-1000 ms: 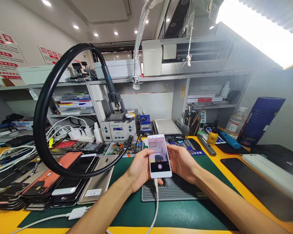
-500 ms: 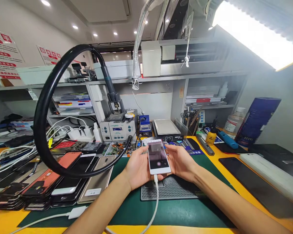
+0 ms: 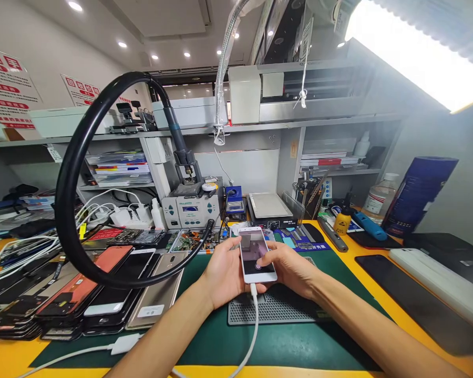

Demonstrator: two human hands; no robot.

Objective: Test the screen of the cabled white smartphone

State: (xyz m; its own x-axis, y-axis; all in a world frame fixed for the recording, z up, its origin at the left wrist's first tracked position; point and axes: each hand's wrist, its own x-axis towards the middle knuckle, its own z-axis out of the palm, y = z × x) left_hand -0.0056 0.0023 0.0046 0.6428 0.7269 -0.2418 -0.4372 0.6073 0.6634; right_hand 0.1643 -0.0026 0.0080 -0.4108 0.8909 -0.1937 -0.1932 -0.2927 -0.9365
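A white smartphone [image 3: 253, 242] is held up over the green mat [image 3: 284, 344], its screen lit with a round button near the bottom. My left hand [image 3: 223, 270] is closed around its left side and supports it from beneath. My right hand [image 3: 294, 265] grips the right side, with the thumb lying over the lower screen by the round button. A white charging cable [image 3: 255, 315] is plugged into the bottom edge of the phone and runs down across the mat. Below the hands lies a grey perforated pad [image 3: 276, 312], partly covered by them.
Stacked phones and screens [image 3: 106, 294] fill the left side. A hot air station [image 3: 191, 210] with a looping black hose [image 3: 63, 194] stands behind them. A tray of circuit boards [image 3: 191, 241] sits mid-bench. To the right are a yellow bottle [image 3: 342, 221] and a dark slab [image 3: 413, 294].
My right thumb has moved from the phone's edge onto the lower part of the screen. The phone stays in both hands, almost at the same spot.
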